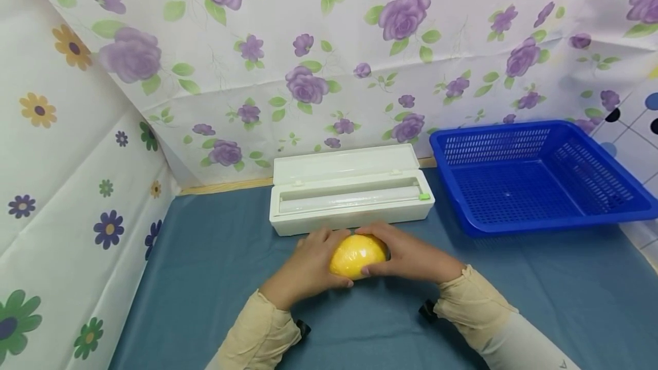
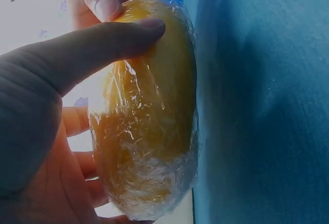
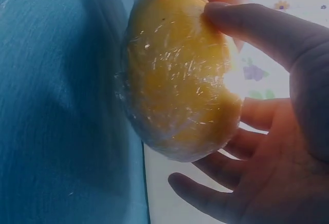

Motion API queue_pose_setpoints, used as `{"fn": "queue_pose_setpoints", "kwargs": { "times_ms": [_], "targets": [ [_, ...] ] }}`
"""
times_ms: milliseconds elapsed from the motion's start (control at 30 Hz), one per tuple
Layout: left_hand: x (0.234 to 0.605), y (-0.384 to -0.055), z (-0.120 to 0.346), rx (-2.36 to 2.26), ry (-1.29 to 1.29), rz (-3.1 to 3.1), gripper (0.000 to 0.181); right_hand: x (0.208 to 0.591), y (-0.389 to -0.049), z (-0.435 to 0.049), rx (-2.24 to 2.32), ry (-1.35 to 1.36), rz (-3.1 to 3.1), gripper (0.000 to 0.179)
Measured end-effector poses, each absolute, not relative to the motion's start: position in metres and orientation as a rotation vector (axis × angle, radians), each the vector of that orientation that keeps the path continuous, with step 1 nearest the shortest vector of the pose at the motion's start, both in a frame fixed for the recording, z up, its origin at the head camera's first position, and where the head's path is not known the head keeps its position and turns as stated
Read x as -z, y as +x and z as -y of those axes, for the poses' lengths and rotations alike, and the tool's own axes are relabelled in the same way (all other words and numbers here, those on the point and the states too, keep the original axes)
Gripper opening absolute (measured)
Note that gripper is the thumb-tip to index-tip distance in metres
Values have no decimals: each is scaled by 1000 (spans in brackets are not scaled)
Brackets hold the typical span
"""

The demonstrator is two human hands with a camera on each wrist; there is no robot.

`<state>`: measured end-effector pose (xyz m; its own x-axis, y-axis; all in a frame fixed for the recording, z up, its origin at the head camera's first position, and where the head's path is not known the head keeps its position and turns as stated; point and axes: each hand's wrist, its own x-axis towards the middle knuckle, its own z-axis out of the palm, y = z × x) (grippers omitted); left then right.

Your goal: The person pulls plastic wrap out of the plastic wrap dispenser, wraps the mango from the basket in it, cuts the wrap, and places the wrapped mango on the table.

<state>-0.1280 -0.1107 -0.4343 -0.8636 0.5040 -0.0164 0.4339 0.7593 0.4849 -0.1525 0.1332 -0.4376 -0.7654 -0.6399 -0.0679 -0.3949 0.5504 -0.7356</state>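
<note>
A yellow oval fruit (image 1: 358,256), wrapped in clear cling film, is between both hands, close over the blue-green cloth. My left hand (image 1: 311,264) grips its left side, the thumb laid along the near face and the fingers behind. From the other side my right hand (image 1: 413,253) holds it with thumb and curled fingers. The left wrist view shows film bunched and crinkled at one end of the fruit (image 2: 149,116). In the right wrist view the film lies smoother over the fruit (image 3: 177,75), with a few glossy creases.
Just beyond the hands stands a white cling film dispenser (image 1: 354,222), lid (image 1: 346,164) raised, with a film roll (image 1: 349,199) and a green slider (image 1: 424,196). A blue plastic basket (image 1: 555,224) sits at the right. Flowered sheets (image 1: 329,113) back the table.
</note>
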Motion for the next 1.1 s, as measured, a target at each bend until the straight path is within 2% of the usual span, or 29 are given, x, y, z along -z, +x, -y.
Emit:
{"fn": "queue_pose_setpoints", "kwargs": {
  "times_ms": [633, 933, 1100],
  "targets": [
    [447, -128, 106, -585, 741, -2806, 97, 449, -153, -130, 986, -837, -2471, 73],
    [439, -126, 107, -638, 742, -2785, 93, 452, -153, -131, 948, -884, -2488, 76],
    [432, -125, 108, -705, 733, -2774, 85, 447, -151, -130, 931, -900, -2498, 68]
  ]
}}
